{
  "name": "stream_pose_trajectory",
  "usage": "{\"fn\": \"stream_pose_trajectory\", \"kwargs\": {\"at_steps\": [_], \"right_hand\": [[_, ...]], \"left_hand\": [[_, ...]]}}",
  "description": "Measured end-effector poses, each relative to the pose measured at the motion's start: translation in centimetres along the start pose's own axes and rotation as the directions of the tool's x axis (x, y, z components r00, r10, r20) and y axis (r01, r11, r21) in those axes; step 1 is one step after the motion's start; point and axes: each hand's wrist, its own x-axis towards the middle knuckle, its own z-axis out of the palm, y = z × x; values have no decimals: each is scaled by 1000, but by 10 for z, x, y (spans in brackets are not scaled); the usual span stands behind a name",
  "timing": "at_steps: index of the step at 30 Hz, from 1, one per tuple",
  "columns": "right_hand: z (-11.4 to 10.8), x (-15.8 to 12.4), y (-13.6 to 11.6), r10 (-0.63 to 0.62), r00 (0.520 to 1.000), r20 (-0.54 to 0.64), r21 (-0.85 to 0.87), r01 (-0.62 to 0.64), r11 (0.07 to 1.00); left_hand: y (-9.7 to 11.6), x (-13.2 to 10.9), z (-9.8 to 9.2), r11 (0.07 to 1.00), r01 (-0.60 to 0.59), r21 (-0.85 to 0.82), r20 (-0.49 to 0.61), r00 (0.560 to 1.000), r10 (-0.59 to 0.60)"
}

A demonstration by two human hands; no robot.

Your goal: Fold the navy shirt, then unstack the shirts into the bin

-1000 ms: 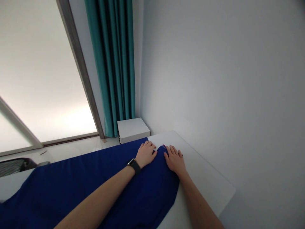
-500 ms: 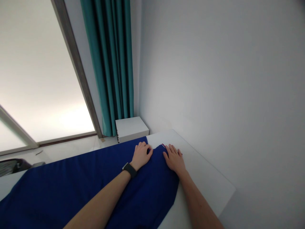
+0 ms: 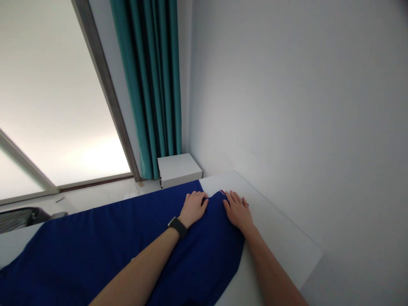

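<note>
A dark blue garment (image 3: 79, 242) lies spread on a white tabletop (image 3: 280, 238); its exact kind is not clear. A thin red and white trim (image 3: 223, 192) shows at its far right edge. My left hand (image 3: 194, 208), with a dark watch on the wrist, rests on the cloth near the notch in that edge. Its fingers are slightly bent and the thumb points out to the side. Flat over the trimmed corner lies my right hand (image 3: 238, 212), its fingers stretched and reaching past the cloth onto the white surface.
A white box-like unit (image 3: 180, 168) stands beyond the far edge, below a teal curtain (image 3: 153, 93). The grey-white wall (image 3: 287, 106) borders the table on the right. A frosted sliding door (image 3: 57, 93) is at the left, with a dark bag-like object (image 3: 25, 216) near the floor.
The view has shifted slightly, so everything sits a little further right. Both hands keep their places on the garment; the left thumb and fingers look a bit closer together.
</note>
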Motion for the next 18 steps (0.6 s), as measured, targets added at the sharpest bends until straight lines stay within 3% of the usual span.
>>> {"fn": "stream_pose_trajectory", "kwargs": {"at_steps": [4,7,10,14,18], "right_hand": [[-11,-4,-5,-5,998,-58,-12,4,1000],[-18,-12,-18,-205,969,-134,-35,202,979],[-13,-18,-32,-361,928,-94,-29,360,932],[0,-21,-37,-340,940,15,-9,340,941],[-3,-18,-32,-312,950,-28,-21,311,950]], "left_hand": [[1,0,-1,1000,7,12,-6,1000,-7],[1,1,-1,1000,9,5,11,1000,-9],[0,2,0,999,37,4,28,999,-37],[-1,2,1,998,56,15,32,998,-57],[0,2,4,997,61,38,31,998,-63]]}}
